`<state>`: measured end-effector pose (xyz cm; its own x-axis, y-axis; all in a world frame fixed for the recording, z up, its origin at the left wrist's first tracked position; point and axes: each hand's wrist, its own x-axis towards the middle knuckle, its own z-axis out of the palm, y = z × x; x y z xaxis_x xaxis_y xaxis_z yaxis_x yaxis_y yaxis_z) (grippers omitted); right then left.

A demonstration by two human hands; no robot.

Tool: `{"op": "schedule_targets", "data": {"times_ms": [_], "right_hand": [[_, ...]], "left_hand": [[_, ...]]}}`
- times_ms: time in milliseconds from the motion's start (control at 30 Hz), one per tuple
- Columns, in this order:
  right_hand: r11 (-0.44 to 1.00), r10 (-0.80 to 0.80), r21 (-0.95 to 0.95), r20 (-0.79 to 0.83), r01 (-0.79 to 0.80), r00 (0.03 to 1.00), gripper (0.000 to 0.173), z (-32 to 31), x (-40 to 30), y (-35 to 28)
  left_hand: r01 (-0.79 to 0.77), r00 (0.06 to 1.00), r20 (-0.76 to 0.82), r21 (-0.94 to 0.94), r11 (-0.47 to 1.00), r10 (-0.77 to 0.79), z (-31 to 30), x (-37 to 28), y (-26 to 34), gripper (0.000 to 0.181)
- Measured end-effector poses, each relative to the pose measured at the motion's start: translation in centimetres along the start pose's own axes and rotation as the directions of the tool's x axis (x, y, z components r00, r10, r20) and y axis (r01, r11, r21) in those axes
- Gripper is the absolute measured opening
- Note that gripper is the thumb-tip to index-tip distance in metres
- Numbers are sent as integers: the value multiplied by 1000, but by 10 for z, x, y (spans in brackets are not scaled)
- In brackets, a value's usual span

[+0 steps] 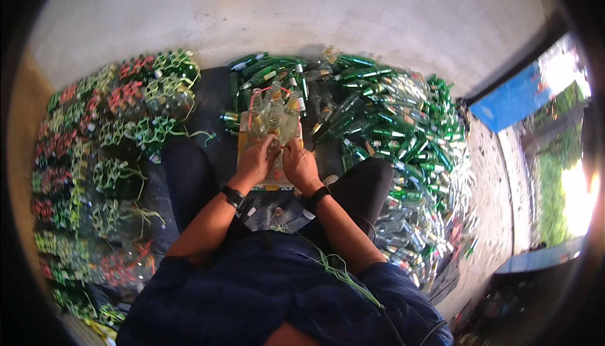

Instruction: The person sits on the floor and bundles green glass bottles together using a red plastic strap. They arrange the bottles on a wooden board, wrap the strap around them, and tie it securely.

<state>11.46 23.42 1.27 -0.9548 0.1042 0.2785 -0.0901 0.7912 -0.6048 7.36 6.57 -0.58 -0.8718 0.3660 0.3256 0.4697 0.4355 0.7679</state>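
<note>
Several clear glass bottles stand close together in front of me on a low box. A pink cord runs around the outside of the group. My left hand and my right hand meet at the near side of the bottles, their fingertips almost touching. Both hands appear to pinch the pink cord there, beside the nearest bottle neck. The fingertips partly hide the cord between them. Strands of pale green cord hang across my dark blue shirt.
On the left stand rows of bottles bound with green and pink cord. A large heap of loose green and clear bottles lies to the right, reaching behind the box. A pale wall rises beyond, and a doorway opens at far right.
</note>
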Motion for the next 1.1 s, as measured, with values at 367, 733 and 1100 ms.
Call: {"op": "schedule_targets", "data": {"times_ms": [367,733,1100], "right_hand": [[984,35,178,-87,-19,996,18,10,1,18],[927,224,284,108,-246,969,31,7,1,24],[918,276,242,180,-314,944,28,9,13,18]], "left_hand": [[-459,882,369,530,713,294,-34,62,55,12],[-306,789,596,166,938,152,-8,76,6,17],[-257,826,556,225,940,93,-8,85,18,14]]}}
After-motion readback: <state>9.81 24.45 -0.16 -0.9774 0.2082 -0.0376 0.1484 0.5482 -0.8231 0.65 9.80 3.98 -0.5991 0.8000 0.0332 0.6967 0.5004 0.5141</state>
